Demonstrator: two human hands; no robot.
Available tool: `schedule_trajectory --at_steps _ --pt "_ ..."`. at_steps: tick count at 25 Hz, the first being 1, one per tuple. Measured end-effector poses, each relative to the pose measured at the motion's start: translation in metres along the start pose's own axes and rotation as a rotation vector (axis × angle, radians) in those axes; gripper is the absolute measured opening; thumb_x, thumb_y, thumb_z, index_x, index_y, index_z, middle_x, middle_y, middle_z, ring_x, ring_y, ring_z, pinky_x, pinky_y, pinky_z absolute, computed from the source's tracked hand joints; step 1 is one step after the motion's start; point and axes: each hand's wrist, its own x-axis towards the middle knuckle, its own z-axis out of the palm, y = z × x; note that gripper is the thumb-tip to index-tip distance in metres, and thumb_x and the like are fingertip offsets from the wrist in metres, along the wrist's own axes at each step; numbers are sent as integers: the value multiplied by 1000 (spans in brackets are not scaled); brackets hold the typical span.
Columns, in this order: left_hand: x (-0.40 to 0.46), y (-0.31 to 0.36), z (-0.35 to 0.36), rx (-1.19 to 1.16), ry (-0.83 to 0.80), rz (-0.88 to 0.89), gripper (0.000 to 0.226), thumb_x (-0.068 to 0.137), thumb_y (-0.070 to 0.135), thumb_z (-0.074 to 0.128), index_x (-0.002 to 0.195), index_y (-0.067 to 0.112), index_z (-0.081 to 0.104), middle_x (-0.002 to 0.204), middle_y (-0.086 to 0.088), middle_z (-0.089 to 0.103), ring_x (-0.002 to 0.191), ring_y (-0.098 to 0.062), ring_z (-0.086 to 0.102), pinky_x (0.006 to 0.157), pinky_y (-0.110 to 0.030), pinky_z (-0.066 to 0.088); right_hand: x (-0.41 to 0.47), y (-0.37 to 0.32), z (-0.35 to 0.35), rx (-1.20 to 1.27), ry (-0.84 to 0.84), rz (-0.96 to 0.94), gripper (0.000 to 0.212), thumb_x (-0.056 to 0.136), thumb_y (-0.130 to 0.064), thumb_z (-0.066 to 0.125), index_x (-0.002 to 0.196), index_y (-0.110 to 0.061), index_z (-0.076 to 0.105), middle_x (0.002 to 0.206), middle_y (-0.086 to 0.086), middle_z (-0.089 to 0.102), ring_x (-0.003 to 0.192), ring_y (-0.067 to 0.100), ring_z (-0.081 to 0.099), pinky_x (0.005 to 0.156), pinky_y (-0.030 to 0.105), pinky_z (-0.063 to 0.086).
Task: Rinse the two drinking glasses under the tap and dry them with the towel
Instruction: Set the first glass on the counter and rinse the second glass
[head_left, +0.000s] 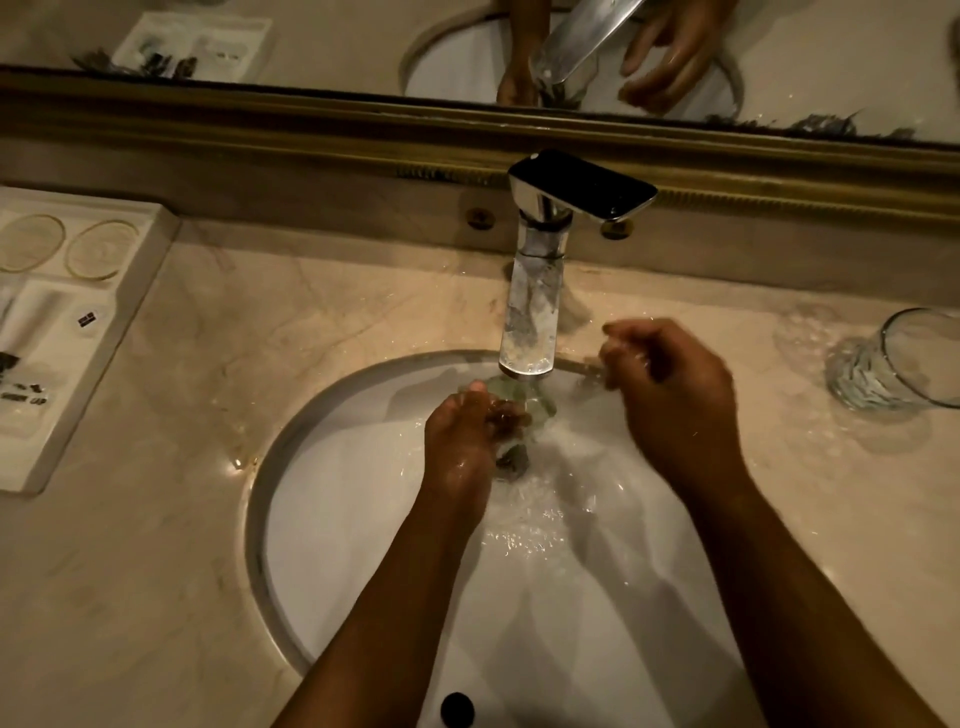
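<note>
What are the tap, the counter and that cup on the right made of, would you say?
Tap: looks like polished chrome-plated metal; it mirrors the light and the water drops.
Counter: seems to be polished beige marble or a marble-look stone, with faint veins and glossy highlights.
Cup: clear glass, likely; you see the counter through it, and its lower wall looks faceted.

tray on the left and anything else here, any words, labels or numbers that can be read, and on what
None can be read.
Tray: a small dark label on a white packet, too small to read.
Tray, lower part: dark print marks, blurred.
Tap and glass on the counter: no visible text.
</note>
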Motion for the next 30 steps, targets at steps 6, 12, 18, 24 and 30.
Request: schedule_trajectory --at_steps 6,12,18,24,30 --pt "-10 -3 11 -112 -17 -135 17 92 -2 62 82 12 66 69 -2 74 71 -20 69 79 -34 45 38 -67 -4 258 133 -126 26 102 -40 46 97 -22 65 77 3 66 67 15 62 56 27 50" --pt "-5 1 -2 -106 -13 -161 14 100 14 58 90 9 66 80 -10 74 71 -22 71 76 -38 52 61 -80 6 456 -31 42 34 103 -27 47 88 -2 65 67 7 51 57 11 47 49 20 39" --pt "4 5 -10 -95 -23 -173 18 101 13 54 87 6 64 81 -14 73 74 -26 73 79 -40 60 44 -57 5 463 -45 92 35 103 -28 48 97 2 64 65 0 51 55 8 46 48 19 41" --pt "-9 7 -11 86 -22 -86 16 99 9 60 86 5 70 75 -13 71 69 -25 69 73 -39 59 27 -56 13 523 -59 263 50 100 -51 42 80 -12 67 61 0 58 53 11 48 47 22 40" --pt "-32 0 -17 231 29 -156 29 105 25 52 89 3 62 82 -21 72 79 -34 71 77 -43 59 -43 -7 -7 367 -60 498 48 101 -42 44 76 -9 69 62 6 62 57 19 55 60 37 43"
